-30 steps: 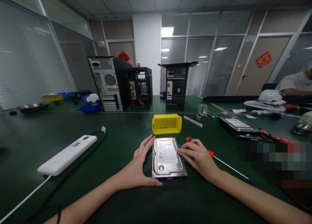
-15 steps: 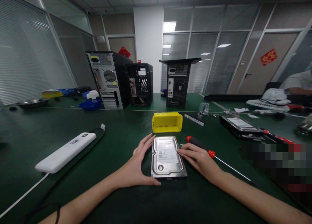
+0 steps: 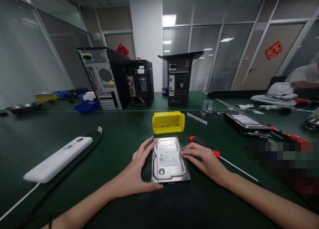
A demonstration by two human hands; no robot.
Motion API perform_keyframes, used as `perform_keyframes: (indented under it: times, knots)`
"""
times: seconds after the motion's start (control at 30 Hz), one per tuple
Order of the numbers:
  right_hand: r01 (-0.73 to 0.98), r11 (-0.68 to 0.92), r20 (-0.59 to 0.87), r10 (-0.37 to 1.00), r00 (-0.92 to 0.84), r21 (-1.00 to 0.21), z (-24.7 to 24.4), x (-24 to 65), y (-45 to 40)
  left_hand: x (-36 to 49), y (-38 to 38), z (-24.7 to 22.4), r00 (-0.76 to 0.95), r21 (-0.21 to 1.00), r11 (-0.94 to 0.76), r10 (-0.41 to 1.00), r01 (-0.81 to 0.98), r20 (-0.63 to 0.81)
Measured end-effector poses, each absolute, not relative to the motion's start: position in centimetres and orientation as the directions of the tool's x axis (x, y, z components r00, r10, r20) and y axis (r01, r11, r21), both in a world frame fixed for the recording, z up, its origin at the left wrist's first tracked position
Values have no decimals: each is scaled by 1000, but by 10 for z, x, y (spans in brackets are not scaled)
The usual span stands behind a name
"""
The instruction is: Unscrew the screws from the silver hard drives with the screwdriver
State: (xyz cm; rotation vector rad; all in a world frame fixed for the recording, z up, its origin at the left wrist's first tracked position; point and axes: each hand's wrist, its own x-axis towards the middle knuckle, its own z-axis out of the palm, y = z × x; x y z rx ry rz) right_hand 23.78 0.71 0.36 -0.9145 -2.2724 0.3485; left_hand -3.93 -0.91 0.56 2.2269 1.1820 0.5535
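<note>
A silver hard drive (image 3: 170,159) with a white label lies flat on the green table in front of me. My left hand (image 3: 136,169) spans its left side, with fingertips at the far left corner and the thumb at the near edge. At the drive's right edge, my right hand (image 3: 201,157) has its fingertips pinched together. Whatever is between those fingertips is too small to make out. Just beyond my right hand lies a red and black screwdriver (image 3: 216,154), its shaft pointing to the near right. Behind the drive stands a yellow plastic bin (image 3: 168,123), its open side facing me.
A white power strip (image 3: 59,159) with cables lies to the left. Three computer cases (image 3: 118,79) stand at the back. At right are another hard drive (image 3: 245,121) on a black bracket, red-handled pliers (image 3: 286,134) and a keyboard (image 3: 272,100). A person (image 3: 305,76) sits at far right.
The view has shifted slightly, so everything sits a little further left. Both hands keep nearly the same places at the hard drive.
</note>
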Motion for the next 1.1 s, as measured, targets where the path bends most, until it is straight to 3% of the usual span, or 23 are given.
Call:
perform_keyframes:
  times: [0.43,0.7,0.93,1.1]
  knots:
    - [443,491,284,844,-455,-750,8,238,15,-36,-9,3,517,619,-487,843,617,148]
    - [413,474,250,836,-489,-778,8,240,15,-37,-11,6,508,626,-447,856,639,93]
    - [379,360,164,873,-460,-852,6,240,18,-34,-12,9,499,636,-424,864,645,71]
    - [444,399,215,887,-410,-802,0,243,21,-35,-13,9,507,646,-438,857,625,91]
